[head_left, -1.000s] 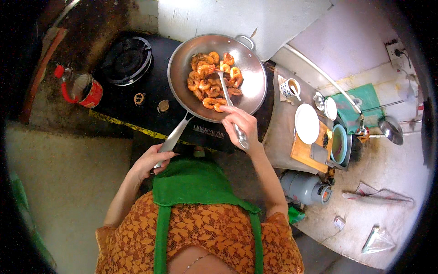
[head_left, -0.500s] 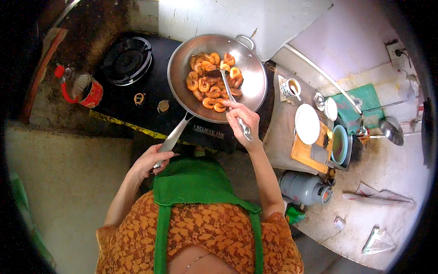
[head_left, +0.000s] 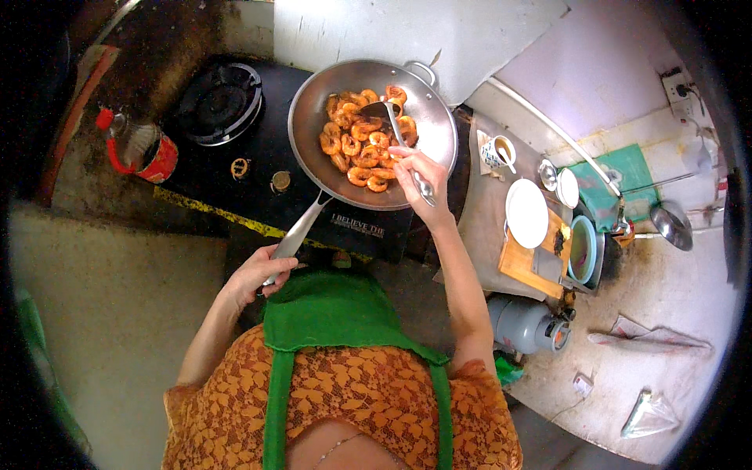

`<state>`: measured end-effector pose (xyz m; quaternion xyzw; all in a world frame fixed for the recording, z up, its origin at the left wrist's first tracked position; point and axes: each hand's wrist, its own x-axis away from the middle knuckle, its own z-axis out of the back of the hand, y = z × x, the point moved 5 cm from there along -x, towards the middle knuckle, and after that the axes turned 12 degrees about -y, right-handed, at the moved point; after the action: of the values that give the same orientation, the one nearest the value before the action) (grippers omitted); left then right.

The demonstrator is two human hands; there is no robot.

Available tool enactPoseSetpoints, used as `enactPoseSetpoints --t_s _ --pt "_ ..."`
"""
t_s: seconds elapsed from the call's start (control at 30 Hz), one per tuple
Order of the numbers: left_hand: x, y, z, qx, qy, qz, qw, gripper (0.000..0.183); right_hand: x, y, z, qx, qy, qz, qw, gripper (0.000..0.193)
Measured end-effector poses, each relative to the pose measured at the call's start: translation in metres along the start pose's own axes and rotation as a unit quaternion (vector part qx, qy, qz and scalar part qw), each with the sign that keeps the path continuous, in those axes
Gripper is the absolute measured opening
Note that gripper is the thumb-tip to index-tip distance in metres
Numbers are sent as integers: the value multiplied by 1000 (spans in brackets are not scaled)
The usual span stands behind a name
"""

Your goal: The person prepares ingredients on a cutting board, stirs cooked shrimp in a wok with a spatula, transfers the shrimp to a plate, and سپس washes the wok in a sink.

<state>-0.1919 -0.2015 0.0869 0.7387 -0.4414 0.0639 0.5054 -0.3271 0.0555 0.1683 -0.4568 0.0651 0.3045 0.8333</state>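
A wide steel wok [head_left: 313, 117] sits on the right side of the black stove. Curled, orange-red shrimp [head_left: 364, 160] are heaped across its middle. My left hand [head_left: 262, 272] is wrapped round the end of the long wok handle [head_left: 300, 227], close to my apron. My right hand [head_left: 424, 188] grips the handle of a metal spatula [head_left: 397, 129] over the wok's right rim. The spatula's dark blade lies among the shrimp at their upper right, hiding some of them.
An unlit burner [head_left: 219, 106] and a plastic bottle with a red cap [head_left: 141, 149] are at left. On the right counter stand a cup with a spoon [head_left: 499, 152], a white plate [head_left: 527, 213], a cutting board with a cleaver [head_left: 521, 262] and a blue bowl [head_left: 583, 248]. A gas cylinder [head_left: 523, 325] stands below.
My right hand and the spatula have moved slightly up and to the right, and shrimp have shifted in the wok. My left hand stays on the handle.
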Motion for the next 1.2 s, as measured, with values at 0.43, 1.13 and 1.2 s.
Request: enactPoseSetpoints --t_s 0.43,1.13,1.2 --pt "-1 0 0 4 0 6 1000 33 3 -15 6 138 -65 51 987 7" --pt "0 1 0 -29 11 14 999 26 21 -41 -3 46 -49 16 998 8" --pt "1 4 -1 -29 14 6 999 26 9 -35 1 61 -4 20 998 6"
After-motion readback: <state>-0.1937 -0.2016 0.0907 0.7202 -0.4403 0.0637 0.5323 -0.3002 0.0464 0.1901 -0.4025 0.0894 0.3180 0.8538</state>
